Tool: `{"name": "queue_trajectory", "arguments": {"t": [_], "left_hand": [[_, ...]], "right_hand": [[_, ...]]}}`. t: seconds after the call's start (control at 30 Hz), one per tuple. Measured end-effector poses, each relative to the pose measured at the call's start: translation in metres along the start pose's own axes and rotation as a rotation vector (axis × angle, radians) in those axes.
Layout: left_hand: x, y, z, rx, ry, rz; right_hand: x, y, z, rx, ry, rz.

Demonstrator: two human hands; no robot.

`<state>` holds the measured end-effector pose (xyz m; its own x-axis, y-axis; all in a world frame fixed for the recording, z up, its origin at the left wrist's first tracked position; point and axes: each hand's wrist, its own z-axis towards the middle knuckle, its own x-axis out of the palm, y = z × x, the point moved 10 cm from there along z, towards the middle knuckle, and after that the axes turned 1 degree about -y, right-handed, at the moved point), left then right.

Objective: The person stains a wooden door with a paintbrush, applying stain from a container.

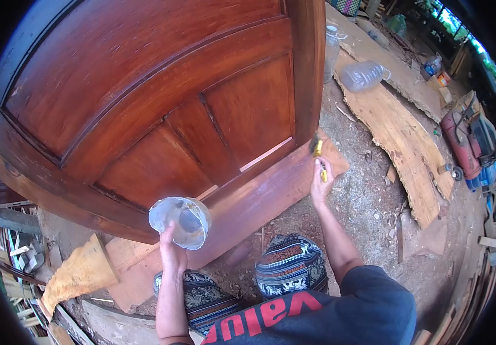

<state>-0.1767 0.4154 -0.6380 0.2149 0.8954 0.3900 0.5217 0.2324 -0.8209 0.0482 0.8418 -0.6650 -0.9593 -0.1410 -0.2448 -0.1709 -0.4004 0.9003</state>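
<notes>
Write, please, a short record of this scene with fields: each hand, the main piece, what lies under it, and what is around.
Left hand: holds a translucent plastic container, mouth open
Right hand: holds a brush with yellow on its handle
Brush tip: near the panel's lower right corner; contact unclear
Main piece: reddish-brown wooden panel with framed sections
Under it: flat board on the ground
Around: clear jug on its side, rough-edged wooden slab, red machine

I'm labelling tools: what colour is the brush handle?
The brush handle is yellow, clearest in head view.
</notes>
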Motion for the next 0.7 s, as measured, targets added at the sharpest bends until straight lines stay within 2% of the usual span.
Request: {"name": "queue_trajectory", "arguments": {"t": [0.03, 0.1, 0.17, 0.27, 0.33, 0.37, 0.43, 0.5, 0.6, 0.7], "left_hand": [[0.001, -0.003, -0.002, 0.003, -0.006, -0.002], [0.003, -0.008, -0.008, 0.015, -0.024, -0.014], [-0.006, -0.007, -0.003, 0.020, -0.027, -0.026], [-0.009, -0.005, -0.002, 0.013, -0.058, -0.059], [-0.013, -0.005, -0.004, 0.004, -0.087, -0.077], [-0.013, -0.005, -0.003, 0.013, -0.072, -0.065], [-0.010, -0.005, -0.002, 0.018, -0.054, -0.062], [-0.006, -0.011, -0.003, 0.048, -0.034, -0.058], [-0.009, -0.011, 0.003, 0.044, -0.045, -0.066], [-0.010, -0.010, 0.011, 0.052, -0.056, -0.066]], "right_hand": [[0.020, -0.005, -0.021, 0.116, 0.120, 0.071], [0.059, 0.034, -0.084, -0.170, 0.487, 0.064], [0.089, 0.057, -0.153, -0.232, 0.912, 0.239], [0.091, 0.068, -0.150, -0.299, 0.943, 0.256], [0.073, 0.039, -0.092, -0.204, 0.722, 0.068], [0.052, 0.032, -0.054, -0.210, 0.515, 0.060], [0.008, -0.003, 0.012, -0.055, 0.164, 0.076], [-0.033, -0.029, 0.054, -0.083, -0.116, -0.069], [-0.039, -0.039, 0.055, -0.050, -0.193, -0.020], [0.021, -0.006, -0.025, 0.100, 0.267, 0.095]]}}
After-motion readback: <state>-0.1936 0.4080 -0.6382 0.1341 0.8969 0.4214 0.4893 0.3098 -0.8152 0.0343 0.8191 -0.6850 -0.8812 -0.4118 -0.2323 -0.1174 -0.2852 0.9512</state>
